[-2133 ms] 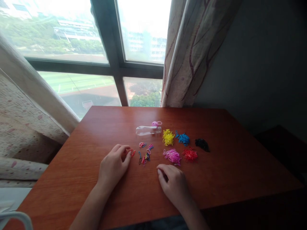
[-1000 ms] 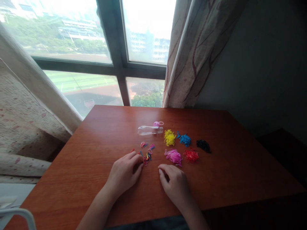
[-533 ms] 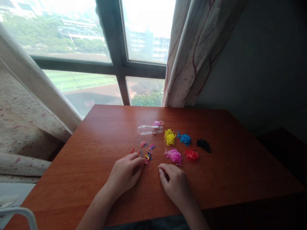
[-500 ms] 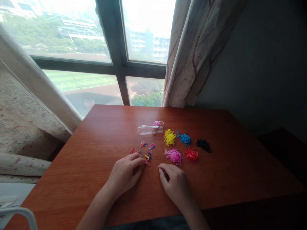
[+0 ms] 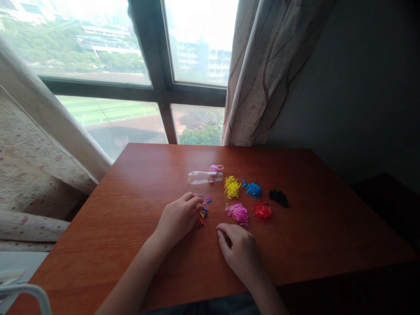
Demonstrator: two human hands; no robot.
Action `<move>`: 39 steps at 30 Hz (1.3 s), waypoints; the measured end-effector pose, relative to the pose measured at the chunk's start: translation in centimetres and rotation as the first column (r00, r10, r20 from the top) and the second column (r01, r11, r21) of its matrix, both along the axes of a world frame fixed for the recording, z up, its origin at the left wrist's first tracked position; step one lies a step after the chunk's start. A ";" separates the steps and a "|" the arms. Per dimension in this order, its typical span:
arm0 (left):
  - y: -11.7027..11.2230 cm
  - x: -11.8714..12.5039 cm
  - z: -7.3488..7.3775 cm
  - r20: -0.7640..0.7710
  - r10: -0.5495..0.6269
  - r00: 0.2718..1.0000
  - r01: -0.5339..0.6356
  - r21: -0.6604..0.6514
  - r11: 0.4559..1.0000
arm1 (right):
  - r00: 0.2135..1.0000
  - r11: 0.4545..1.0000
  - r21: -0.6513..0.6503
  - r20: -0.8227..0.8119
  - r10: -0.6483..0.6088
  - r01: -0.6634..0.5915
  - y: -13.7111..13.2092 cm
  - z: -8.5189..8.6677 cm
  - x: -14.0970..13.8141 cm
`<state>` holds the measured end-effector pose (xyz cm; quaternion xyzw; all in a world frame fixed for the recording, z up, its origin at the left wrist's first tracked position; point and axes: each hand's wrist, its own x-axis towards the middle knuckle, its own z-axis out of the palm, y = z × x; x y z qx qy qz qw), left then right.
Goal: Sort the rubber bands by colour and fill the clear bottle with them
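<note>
My left hand [image 5: 180, 215] at the mixed cluster [image 5: 204, 214] of small looped pieces on the worktop [image 5: 311, 232]. The hand is arched, fingers bent and drawn near one another over the cluster's left side; whether a piece is pinched beneath them I cannot tell, since the fingers screen the contact. My right hand [image 5: 239, 247] rests loosely curled nearer my body, thumb and forefinger tips close together; no piece shows between them, though the inside of the curl is hidden. To the right of the cluster lie five heaps, each of a single colour: the yellow heap [image 5: 232, 187] and the blue heap [image 5: 253, 189] farther from me, the pink heap [image 5: 238, 213] and the red heap [image 5: 262, 211] nearer, and the black heap [image 5: 278, 198] at the far right. Beyond the cluster, the clear bottle [image 5: 202, 177] lies on its side, uncapped, with the pink cap [image 5: 215, 168] just behind its neck. I judge the grouping by colour to be largely done; the multicoloured pieces by my left hand are the part left ungrouped.
</note>
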<state>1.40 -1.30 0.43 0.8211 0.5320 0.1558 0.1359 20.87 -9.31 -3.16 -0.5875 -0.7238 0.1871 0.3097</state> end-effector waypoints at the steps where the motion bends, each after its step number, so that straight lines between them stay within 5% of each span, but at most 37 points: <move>1: 0.4 0.3 0.1 -0.038 -0.013 0.999 0.013 0.001 1.000 | 1.000 1.000 0.001 -0.003 -0.002 0.002 0.0 0.0 0.0; 8: 1.2 0.8 0.1 -0.191 -0.054 0.980 0.048 -0.036 0.998 | 1.000 1.000 0.009 -0.018 0.000 0.000 -0.1 -0.2 0.0; 26: 1.3 0.4 -0.3 -0.019 -0.057 0.998 0.057 0.033 0.998 | 1.000 1.000 -0.017 -0.028 0.007 -0.007 -0.1 -0.1 0.0; 33: 1.6 5.0 2.0 0.028 -0.205 0.978 0.205 0.000 0.979 | 1.000 1.000 -0.012 -0.012 0.001 -0.001 0.0 0.0 -0.1; 39: 2.0 8.8 2.4 -0.027 -0.330 0.944 0.328 -0.054 0.943 | 0.998 0.999 0.039 0.056 -0.015 0.013 0.0 -0.5 0.0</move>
